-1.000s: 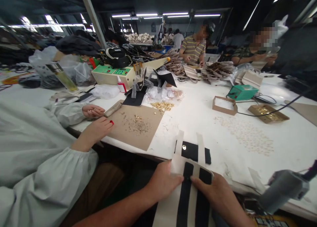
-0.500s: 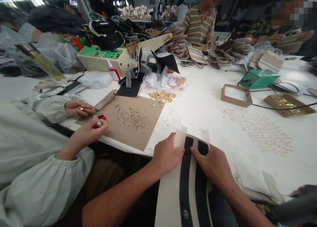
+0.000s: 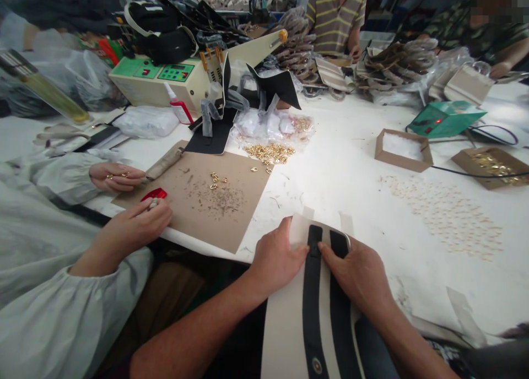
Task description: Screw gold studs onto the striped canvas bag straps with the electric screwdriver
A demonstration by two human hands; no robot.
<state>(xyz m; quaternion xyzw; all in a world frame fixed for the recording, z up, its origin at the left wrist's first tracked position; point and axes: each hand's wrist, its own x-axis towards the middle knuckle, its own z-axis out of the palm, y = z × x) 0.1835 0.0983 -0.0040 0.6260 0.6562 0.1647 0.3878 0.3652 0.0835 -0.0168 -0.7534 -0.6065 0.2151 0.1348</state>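
Note:
A long cream panel with two black straps lies across my lap, its far end at the table's edge. My left hand grips the panel's left edge, thumb pressing beside the nearer black strap. From the right, my right hand is closed on the panel, its thumb on the same strap near the top. A round metal snap sits low on that strap. The second black strap runs alongside, partly under my right hand. My fingers beneath the panel are hidden.
At left, a co-worker's hands hold small gold pieces and a red-capped item over a brown board. Gold hardware is heaped behind it. Cardboard boxes and a green device stand at right, near scattered small pieces.
My view has tilted down slightly. Both my hands keep nearly the same hold on the panel. The co-worker's hands have shifted a little left.

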